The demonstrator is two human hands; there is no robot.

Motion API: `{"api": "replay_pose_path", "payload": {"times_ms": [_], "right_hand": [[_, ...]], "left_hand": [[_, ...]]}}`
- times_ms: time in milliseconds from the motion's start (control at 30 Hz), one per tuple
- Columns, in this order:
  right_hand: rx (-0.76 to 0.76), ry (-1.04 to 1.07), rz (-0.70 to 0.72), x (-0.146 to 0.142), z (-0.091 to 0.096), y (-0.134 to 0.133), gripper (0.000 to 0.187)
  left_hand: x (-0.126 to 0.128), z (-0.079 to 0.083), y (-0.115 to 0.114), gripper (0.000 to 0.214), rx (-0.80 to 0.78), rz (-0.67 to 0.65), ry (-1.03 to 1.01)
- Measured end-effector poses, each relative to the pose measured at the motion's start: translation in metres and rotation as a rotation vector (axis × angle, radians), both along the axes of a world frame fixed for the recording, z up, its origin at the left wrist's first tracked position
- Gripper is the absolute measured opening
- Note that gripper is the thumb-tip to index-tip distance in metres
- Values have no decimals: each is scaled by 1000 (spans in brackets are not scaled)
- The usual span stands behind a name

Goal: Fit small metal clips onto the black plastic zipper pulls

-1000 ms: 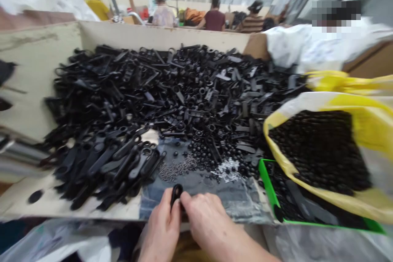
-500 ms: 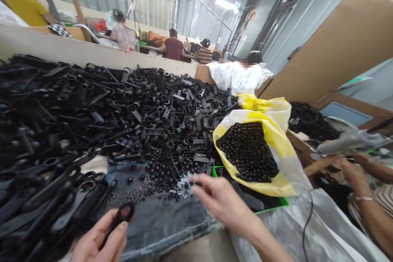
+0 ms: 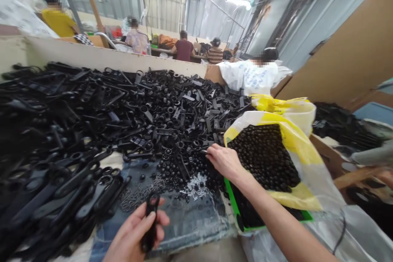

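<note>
Left hand (image 3: 132, 231), lower centre of the frame: the fingers are curled and the thumb pressed inward, a looped black plastic pull tab (image 3: 150, 225) being pinched upright between them; right hand (image 3: 224, 161), centre right: the fingers are extended close together, their fingertips (image 3: 210, 153) set against the lower edge of a heap of black plastic parts (image 3: 159, 110); whether anything is pinched there cannot be told. Below the heap, loose black beads (image 3: 168, 172), tiny silver clips (image 3: 193, 186) and small dark coiled pieces (image 3: 132, 200) are scattered over a denim cloth (image 3: 208, 217); long black pull tabs (image 3: 61, 188) are banked at lower left. The right forearm (image 3: 270, 213) is carried across the rim of a green tray (image 3: 231, 196), just beside a yellow-and-white plastic bag (image 3: 307, 163) filled with black beads (image 3: 264, 159). A pale board wall (image 3: 107, 59) bounds the heap at the top; a co-worker in a white shirt (image 3: 251, 77) is seen at upper right. Risks, as judged: the heap's loose edge may slump onto the cloth if it is disturbed; the fine clips may be swept away by the wrist; the bag may tip and shed beads if caught by the forearm.
</note>
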State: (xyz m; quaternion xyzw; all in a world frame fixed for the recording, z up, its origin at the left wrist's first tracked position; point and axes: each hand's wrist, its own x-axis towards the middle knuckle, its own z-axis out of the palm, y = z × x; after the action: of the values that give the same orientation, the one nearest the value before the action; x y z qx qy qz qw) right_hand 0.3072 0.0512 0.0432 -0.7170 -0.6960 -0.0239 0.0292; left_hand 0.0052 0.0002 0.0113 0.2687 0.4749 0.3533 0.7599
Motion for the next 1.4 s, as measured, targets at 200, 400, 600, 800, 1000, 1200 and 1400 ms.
{"api": "replay_pose_path", "payload": {"times_ms": [200,400,600,800,1000,1200,1400], "right_hand": [[185,346,189,-60,-2,-31,20],[493,677,471,-151,-36,-62,25],[584,662,468,-173,-55,-68,17],[646,578,431,-180,-51,-71,22],[684,602,426,-178,-52,-71,16],[684,582,435,-178,-53,-74,20],[709,572,404,-180,-52,-81,24]], "left_hand": [[-7,0,-1,43,15,63,-119],[-10,-2,-3,37,-63,181,-346],[-11,-15,-5,26,-117,266,-415],[-2,-19,-8,24,-179,368,-407],[-1,-14,-10,21,-174,360,-422],[3,-11,-14,21,-220,389,-387],[3,-10,-17,24,-153,287,-427]]}}
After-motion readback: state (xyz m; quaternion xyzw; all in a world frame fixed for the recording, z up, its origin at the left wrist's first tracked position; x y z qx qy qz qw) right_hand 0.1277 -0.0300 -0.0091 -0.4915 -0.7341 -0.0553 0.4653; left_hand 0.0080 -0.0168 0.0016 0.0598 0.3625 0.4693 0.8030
